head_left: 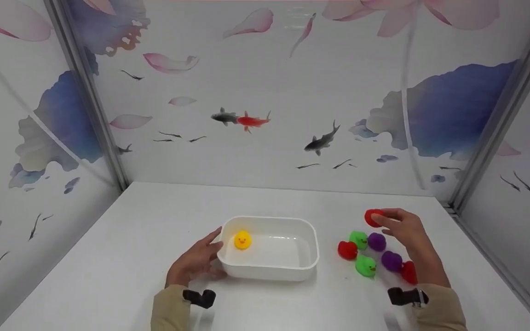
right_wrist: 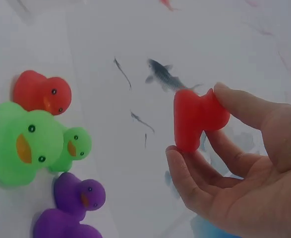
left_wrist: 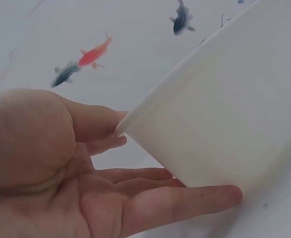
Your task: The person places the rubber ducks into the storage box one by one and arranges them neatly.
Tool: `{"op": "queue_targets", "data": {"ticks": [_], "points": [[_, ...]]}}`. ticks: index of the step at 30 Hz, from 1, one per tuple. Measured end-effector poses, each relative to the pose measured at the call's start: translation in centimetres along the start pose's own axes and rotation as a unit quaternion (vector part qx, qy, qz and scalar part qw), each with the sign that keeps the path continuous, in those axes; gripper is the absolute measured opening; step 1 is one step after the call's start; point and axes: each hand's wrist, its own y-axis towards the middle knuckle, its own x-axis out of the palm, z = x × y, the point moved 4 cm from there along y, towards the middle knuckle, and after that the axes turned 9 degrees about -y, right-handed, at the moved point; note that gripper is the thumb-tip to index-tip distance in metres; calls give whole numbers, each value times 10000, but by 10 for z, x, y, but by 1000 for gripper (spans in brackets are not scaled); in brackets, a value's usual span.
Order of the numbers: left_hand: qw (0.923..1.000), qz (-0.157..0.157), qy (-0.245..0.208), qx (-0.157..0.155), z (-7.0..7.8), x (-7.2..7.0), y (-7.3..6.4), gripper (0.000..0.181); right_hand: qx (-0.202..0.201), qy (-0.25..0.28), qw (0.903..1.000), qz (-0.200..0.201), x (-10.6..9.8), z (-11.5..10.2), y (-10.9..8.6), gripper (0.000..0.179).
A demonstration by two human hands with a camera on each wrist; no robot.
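Note:
A white plastic basin (head_left: 269, 274) stands on the table, a yellow rubber duck (head_left: 242, 240) inside at its left end. My left hand (head_left: 197, 258) holds the basin's left side; in the left wrist view, the thumb is at the rim (left_wrist: 155, 99) and the fingers lie along the outer wall. Raised above the right part of the table, my right hand (head_left: 407, 228) pinches a red rubber duck (right_wrist: 191, 121) between thumb and fingertips. Below it lie two green ducks (head_left: 365, 266), two purple ducks (head_left: 391, 261) and two more red ducks (head_left: 347, 250).
The loose ducks sit close together to the right of the basin, one red duck (head_left: 409, 272) partly behind the right wrist. Printed panels (head_left: 265, 156) with fish and petals enclose the white table (head_left: 108, 257) at the back and both sides.

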Motion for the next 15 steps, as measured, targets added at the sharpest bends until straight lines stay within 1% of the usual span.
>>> {"op": "queue_targets", "data": {"ticks": [3, 4, 9, 15], "points": [[9999, -6, -158, 46, -4, -4, -2, 61, -40, -139, 9998, -99, 10, -14, -2, 75], [9998, -14, -193, 37, -4, -3, -1, 61, -41, -150, 9998, -107, 11, -17, -4, 75], [9999, 46, -94, -53, -8, -2, 0, 60, -195, -230, 9994, -159, 22, -33, -8, 72], [10000, 74, -41, -1, -8, -2, 1, 61, -295, -308, 9990, -137, 39, -50, -15, 68]]}}
